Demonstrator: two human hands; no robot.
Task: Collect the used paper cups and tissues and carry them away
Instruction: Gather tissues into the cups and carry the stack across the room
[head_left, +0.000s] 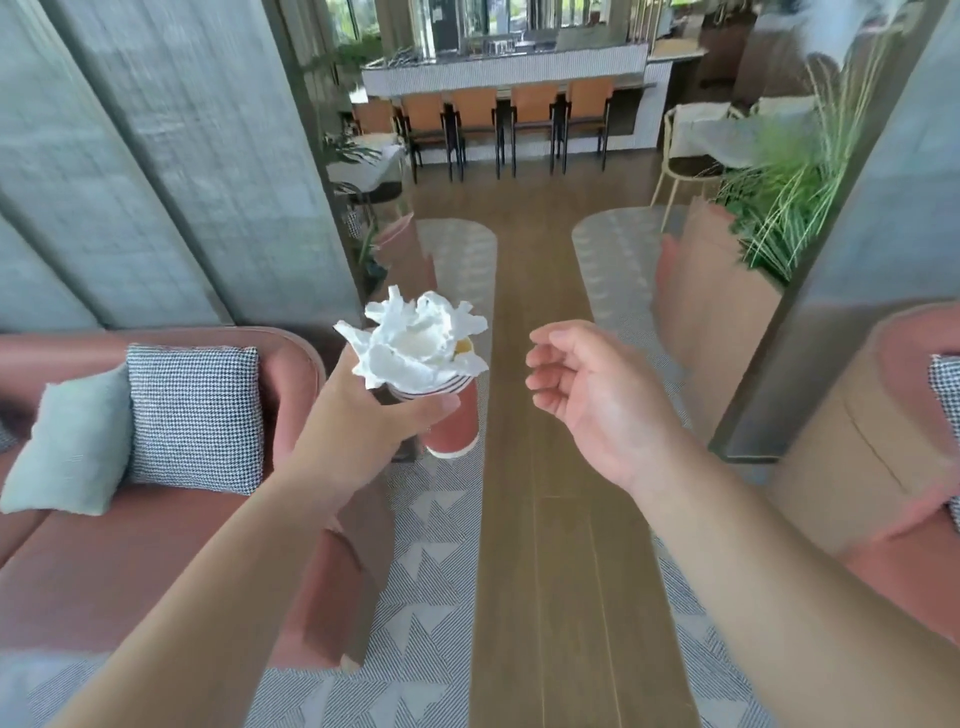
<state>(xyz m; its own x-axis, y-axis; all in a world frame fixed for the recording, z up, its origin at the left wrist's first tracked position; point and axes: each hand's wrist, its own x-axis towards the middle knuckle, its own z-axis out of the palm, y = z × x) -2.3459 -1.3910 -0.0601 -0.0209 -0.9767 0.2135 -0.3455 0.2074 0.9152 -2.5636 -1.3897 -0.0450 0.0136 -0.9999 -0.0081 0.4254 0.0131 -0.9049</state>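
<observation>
Ahead of you a strip of wooden floor (540, 467) runs straight toward a counter (504, 78) with a row of orange-backed chairs (530, 119) lined along its front; that strip is the open lane. On either side of it lies a patterned grey rug (431, 571), each rug ending in a rounded edge well short of the chairs.

To your left a pink sofa (156, 545) borders the rug, its rounded arm reaching close to the lane's edge. A houndstooth cushion (195, 415) and a pale green cushion (67, 441) lean against its back, touching each other. Behind the sofa hang grey curtains (156, 156) that close off that side. On your right a grey pillar (841, 291) slants up beside another pink seat (904, 467), and a planter of green grasses (789, 208) stands just beyond it, leaves leaning toward the lane.

Your left hand (374, 421) is wrapped around stacked paper cups (449, 426), pink with a striped rim, held over the left rug's inner edge. Crumpled white tissues (415, 343) are stuffed into the top cup and spill over its rim, hiding most of the opening.

Your right hand (587, 395) hovers over the wooden strip, just beside the cups but apart from them, fingers loosely curled and holding nothing.
</observation>
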